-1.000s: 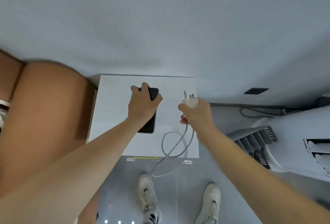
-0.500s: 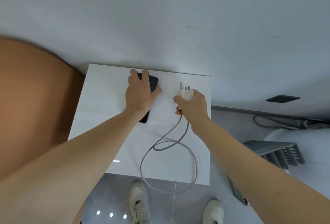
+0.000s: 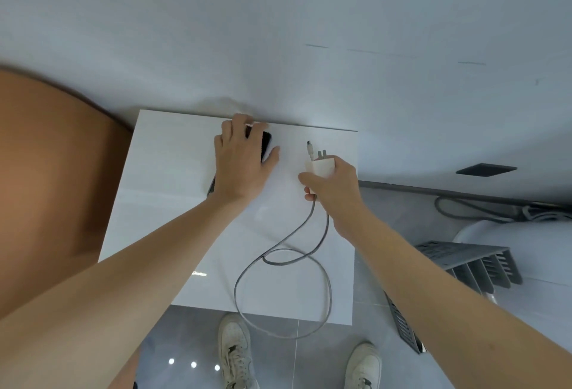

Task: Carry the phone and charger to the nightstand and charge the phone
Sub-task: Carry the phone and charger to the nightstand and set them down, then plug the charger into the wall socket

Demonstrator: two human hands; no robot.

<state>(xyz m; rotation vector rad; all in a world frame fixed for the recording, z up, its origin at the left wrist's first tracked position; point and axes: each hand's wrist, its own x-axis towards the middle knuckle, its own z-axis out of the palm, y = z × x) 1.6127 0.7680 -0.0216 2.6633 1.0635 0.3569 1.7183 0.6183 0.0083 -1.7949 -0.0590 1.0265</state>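
**Phone mostly hidden under the left hand**

The phone (image 3: 266, 146) lies on the white tabletop (image 3: 161, 202), largely covered by the left hand (image 3: 243, 165); whether its grip is clamped cannot be told. The charger (image 3: 320, 167) is clamped in the right hand (image 3: 335, 190), and its cable (image 3: 309, 268) loops past the front edge.

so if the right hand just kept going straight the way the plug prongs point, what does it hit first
Probably the wall behind the nightstand. The right hand holds the charger prongs-forward over the tabletop's far right corner, with nothing visible between prongs and wall. No socket shows there, though depth is hard to judge.
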